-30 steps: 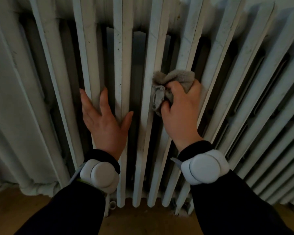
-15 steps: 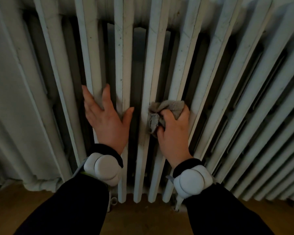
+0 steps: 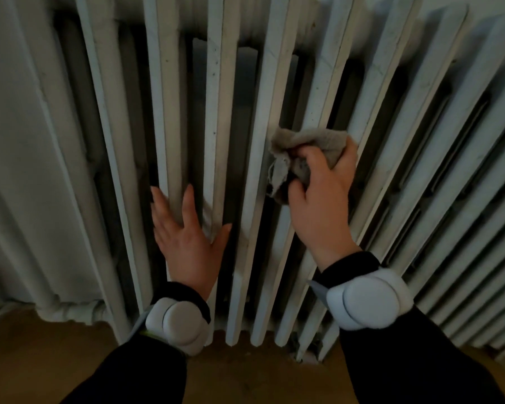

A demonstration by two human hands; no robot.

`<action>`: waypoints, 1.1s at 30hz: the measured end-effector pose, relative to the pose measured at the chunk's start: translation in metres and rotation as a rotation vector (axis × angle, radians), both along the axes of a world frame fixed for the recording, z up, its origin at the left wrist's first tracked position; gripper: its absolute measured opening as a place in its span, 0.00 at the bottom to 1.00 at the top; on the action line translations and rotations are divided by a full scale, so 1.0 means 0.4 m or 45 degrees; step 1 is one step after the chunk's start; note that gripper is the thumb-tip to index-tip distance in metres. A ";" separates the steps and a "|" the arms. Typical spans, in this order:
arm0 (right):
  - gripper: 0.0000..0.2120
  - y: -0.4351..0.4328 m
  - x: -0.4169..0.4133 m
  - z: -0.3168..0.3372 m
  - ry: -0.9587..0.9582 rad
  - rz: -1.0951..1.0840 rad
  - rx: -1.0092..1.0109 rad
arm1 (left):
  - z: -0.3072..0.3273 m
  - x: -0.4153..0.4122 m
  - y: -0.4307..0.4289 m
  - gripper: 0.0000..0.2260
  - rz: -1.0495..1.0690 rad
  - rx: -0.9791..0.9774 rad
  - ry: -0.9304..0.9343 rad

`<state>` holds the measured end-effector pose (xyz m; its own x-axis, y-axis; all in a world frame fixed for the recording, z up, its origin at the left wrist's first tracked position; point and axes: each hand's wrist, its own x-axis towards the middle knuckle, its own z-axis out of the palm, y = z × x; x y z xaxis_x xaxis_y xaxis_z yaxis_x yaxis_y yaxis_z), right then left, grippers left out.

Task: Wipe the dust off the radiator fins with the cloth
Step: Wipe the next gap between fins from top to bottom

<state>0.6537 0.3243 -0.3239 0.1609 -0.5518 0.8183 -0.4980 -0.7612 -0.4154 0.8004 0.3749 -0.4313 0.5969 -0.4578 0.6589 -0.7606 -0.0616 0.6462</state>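
A white cast-iron radiator with tall vertical fins fills the view. My right hand grips a bunched grey cloth and presses it against a fin right of centre, about halfway up. My left hand lies flat on two fins left of centre, fingers straight and spread, the fingertips partly hidden in the gaps between fins. Both wrists carry white round bands over dark sleeves.
A brown wooden floor runs below the radiator's feet. A white pipe leaves the radiator's lower left end. Deep dark gaps separate the fins, which fan away to the right.
My right hand slid the cloth down the fin and has now moved it back up. My left hand stayed flat on the same fins.
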 end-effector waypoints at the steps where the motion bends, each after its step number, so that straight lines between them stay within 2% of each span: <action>1: 0.16 -0.008 0.005 -0.012 0.020 0.004 0.008 | -0.009 0.002 -0.002 0.38 -0.002 0.003 0.001; 5: 0.17 -0.027 0.031 -0.112 0.088 -0.011 0.137 | -0.022 0.013 -0.011 0.37 0.004 0.007 -0.005; 16: 0.17 -0.018 0.036 -0.351 0.169 -0.055 0.254 | -0.034 0.006 -0.032 0.30 0.095 0.040 -0.051; 26: 0.19 -0.008 0.029 -0.341 0.225 -0.033 0.293 | -0.039 0.008 -0.026 0.24 0.059 0.050 -0.045; 30: 0.19 0.000 0.009 -0.317 0.295 0.016 0.329 | -0.073 0.006 -0.017 0.27 0.040 0.045 -0.074; 33: 0.18 0.011 0.003 -0.280 0.220 -0.024 0.299 | -0.099 0.004 -0.010 0.29 0.020 0.047 -0.075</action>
<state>0.6548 0.3285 -0.4360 0.2747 -0.7271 0.6291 -0.5902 -0.6441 -0.4867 0.8020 0.3709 -0.4708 0.5650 -0.4733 0.6759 -0.7960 -0.0968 0.5976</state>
